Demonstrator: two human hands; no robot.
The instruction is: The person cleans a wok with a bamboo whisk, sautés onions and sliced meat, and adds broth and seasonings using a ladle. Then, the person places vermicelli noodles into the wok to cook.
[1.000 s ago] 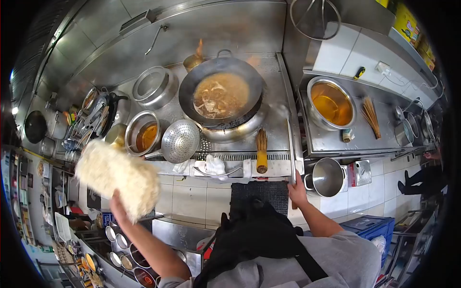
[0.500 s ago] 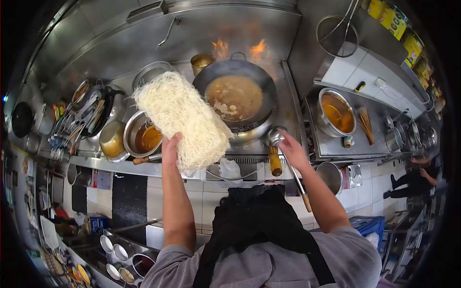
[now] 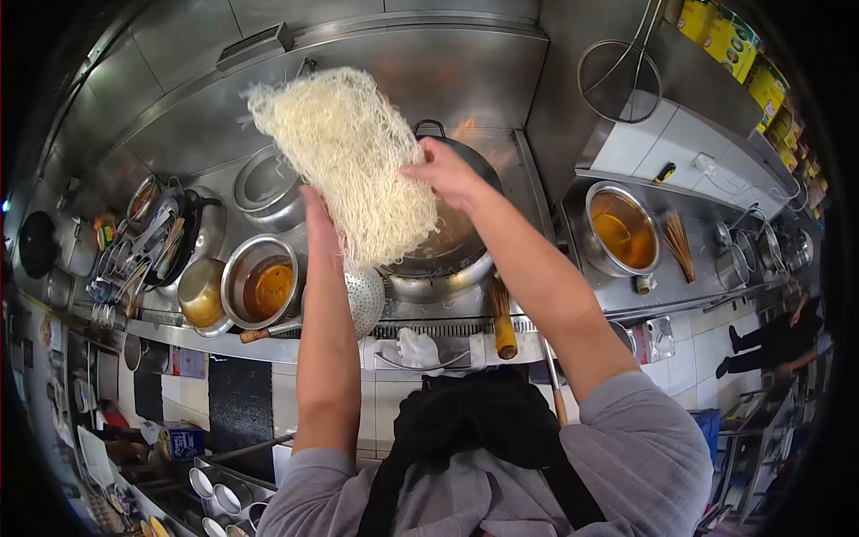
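Note:
A large block of dry, thin white rice noodles (image 3: 344, 152) is held up above the stove, tilted, in front of the wok. My left hand (image 3: 322, 224) holds its lower left side, most of its fingers hidden behind the noodles. On the right edge, my right hand (image 3: 447, 174) grips the block with its fingertips. Under and behind the noodles, the black wok (image 3: 452, 246) is largely covered, with flames at its far rim. A perforated strainer (image 3: 364, 302) shows below the block, beside my left forearm.
To the left stand a pot of oil (image 3: 268, 282), a brass-coloured pot (image 3: 201, 295) and a lidded pot (image 3: 268, 188). A bamboo brush (image 3: 503, 331) rests at the stove's front edge. Another oil pot (image 3: 622, 228) is on the right. A wire skimmer (image 3: 619, 80) hangs above; another person (image 3: 778, 336) is far right.
The noodle block has been raised away from me. My right hand has left the ladle and taken hold of the noodles. The strainer beneath has come into view.

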